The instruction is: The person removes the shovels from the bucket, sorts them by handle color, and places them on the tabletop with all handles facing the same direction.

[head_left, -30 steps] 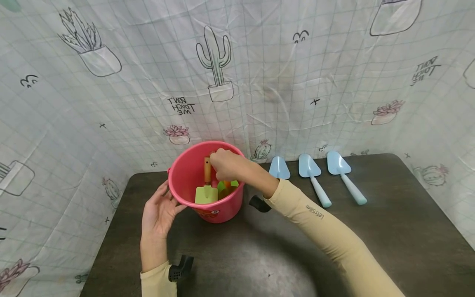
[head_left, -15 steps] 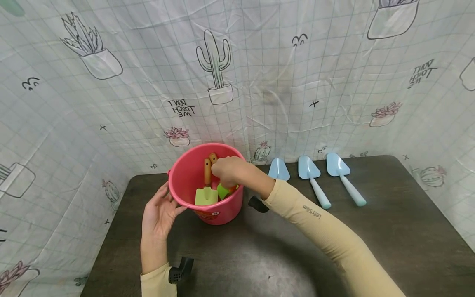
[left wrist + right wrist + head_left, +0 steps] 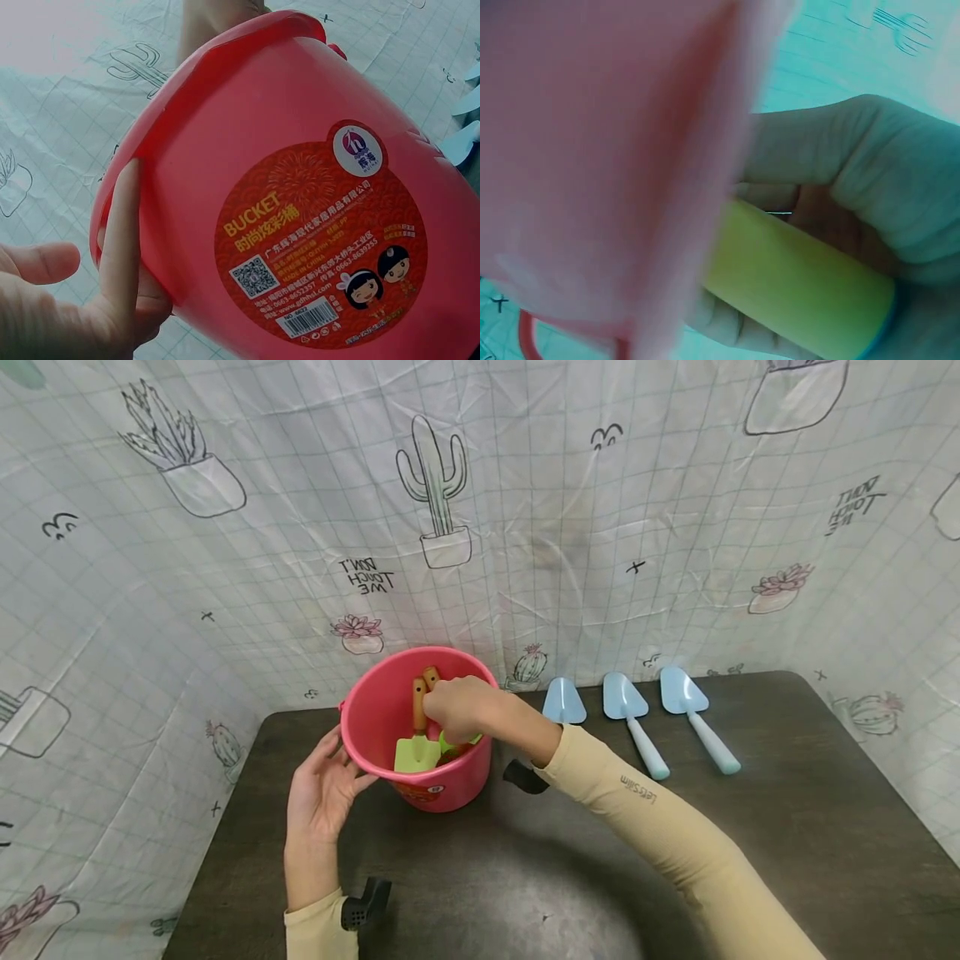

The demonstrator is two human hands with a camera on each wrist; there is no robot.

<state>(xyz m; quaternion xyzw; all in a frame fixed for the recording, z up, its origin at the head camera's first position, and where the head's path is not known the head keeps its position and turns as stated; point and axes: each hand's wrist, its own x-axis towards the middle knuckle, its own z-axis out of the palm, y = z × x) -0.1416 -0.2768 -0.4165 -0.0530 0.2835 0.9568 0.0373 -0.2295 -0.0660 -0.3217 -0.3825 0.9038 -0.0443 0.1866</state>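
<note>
A pink bucket point(image 3: 416, 789) with a red label stands on the dark table; in the left wrist view its side fills most of the picture. My left hand point(image 3: 322, 797) rests against the bucket's left side below the rim, fingers fairly straight. My right hand point(image 3: 465, 706) reaches inside, fingers curled round a garden tool with a yellow-green head point(image 3: 802, 281); its handle is hidden. Beside that hand in the bucket lies a small shovel point(image 3: 417, 753) with a pale green blade and wooden handle. Another wooden handle point(image 3: 431, 677) shows behind it.
Right of the bucket, several light blue trowels lie in a row: one partly covered by the arm point(image 3: 564, 700), a middle one point(image 3: 625, 695), and a far one point(image 3: 682, 690). A patterned cloth point(image 3: 555, 527) hangs behind the table point(image 3: 480, 885).
Inside the bucket my right hand has shifted slightly toward me and right, uncovering the second wooden handle's end. The green head beside it has moved a little. My left hand stays put.
</note>
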